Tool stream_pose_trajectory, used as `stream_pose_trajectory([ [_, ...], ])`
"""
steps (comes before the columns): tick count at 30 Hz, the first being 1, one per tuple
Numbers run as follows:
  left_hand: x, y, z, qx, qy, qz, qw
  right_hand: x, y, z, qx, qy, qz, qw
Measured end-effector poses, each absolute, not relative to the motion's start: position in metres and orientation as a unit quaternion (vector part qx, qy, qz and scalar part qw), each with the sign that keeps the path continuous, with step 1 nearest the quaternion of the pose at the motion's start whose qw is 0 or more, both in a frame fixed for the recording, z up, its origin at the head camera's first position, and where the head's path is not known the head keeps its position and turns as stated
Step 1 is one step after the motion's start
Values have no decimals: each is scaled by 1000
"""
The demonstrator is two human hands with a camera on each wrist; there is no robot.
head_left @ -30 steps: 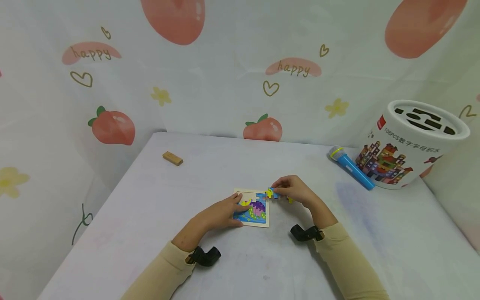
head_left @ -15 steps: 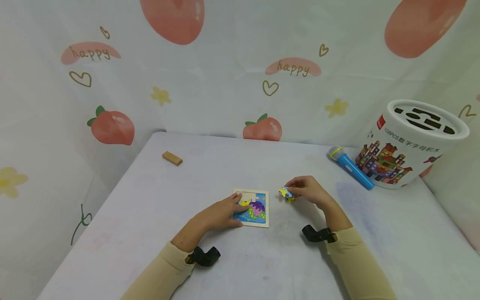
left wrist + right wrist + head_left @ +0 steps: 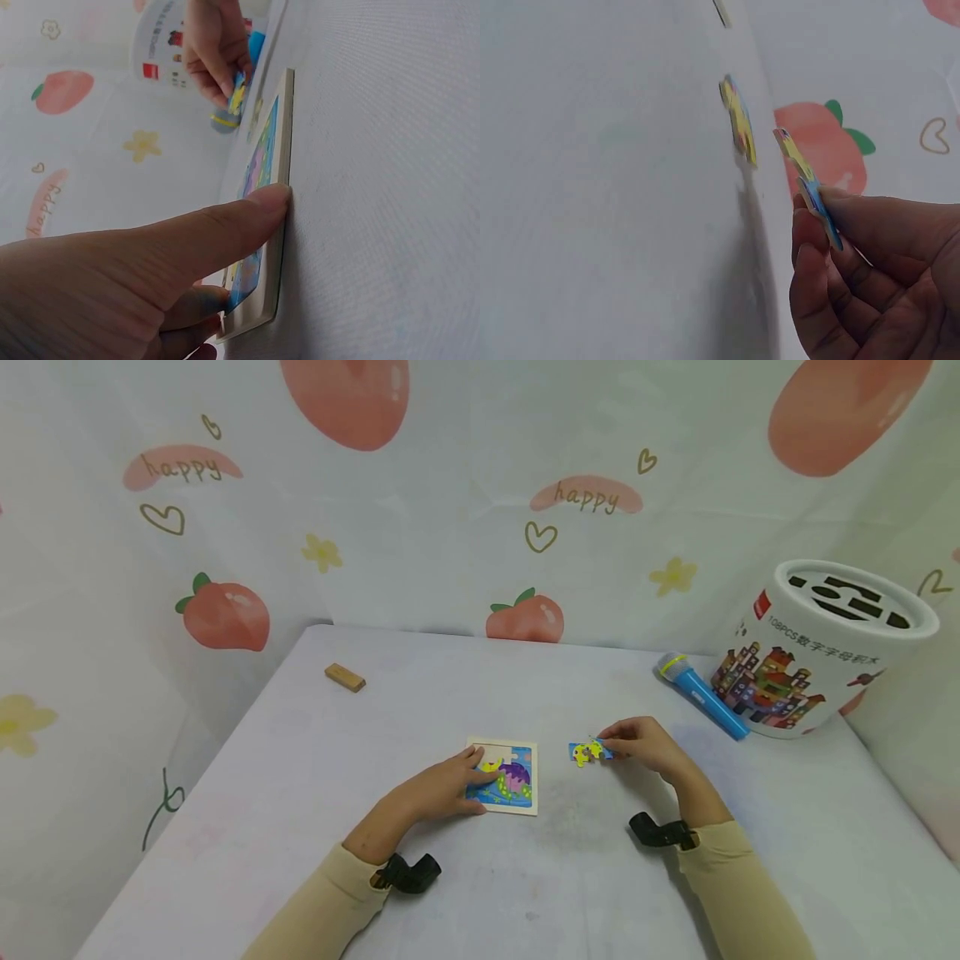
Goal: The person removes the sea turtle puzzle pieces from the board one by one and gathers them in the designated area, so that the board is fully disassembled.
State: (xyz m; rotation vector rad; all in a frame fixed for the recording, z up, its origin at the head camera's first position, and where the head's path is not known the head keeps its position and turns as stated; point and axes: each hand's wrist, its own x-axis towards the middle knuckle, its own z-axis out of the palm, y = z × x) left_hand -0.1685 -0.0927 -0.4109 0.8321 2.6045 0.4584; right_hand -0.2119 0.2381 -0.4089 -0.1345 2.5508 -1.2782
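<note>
My left hand [image 3: 442,787] rests on a small wooden jigsaw puzzle board [image 3: 525,808] with a pale frame and a blue, purple and yellow picture. In the left wrist view the thumb [image 3: 262,201] presses the near edge of the frame, and the other fingers touch its left end. Bare wood shows in the upper part of the board. Right of it, my right hand [image 3: 645,750] pinches a blue and yellow puzzle piece [image 3: 814,196] between thumb and fingers, held above the table. Another yellow and blue puzzle piece [image 3: 739,120] lies on the table just beside it.
A small wooden block [image 3: 346,677] lies at the back left. At the back right, a blue toy microphone [image 3: 705,697] leans by a large white tub [image 3: 817,652] with a slotted lid. A patterned cloth [image 3: 420,527] hangs behind the white table.
My right hand has moved right, away from the board, carrying the puzzle piece past the one on the table. The piece has turned in the fingers. My left hand stays on the board.
</note>
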Motion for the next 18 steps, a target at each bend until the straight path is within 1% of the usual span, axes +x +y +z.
stream_pose_trajectory([
  [7,-168,-92,-413,295,924,160,185,-207,251,-416,-19,883,-446,145],
  [13,-169,-93,-413,299,923,161,180,-207,254,-420,-19,887,-444,124],
  [18,-170,-94,-413,299,923,163,177,-207,251,-425,-25,894,-437,97],
])
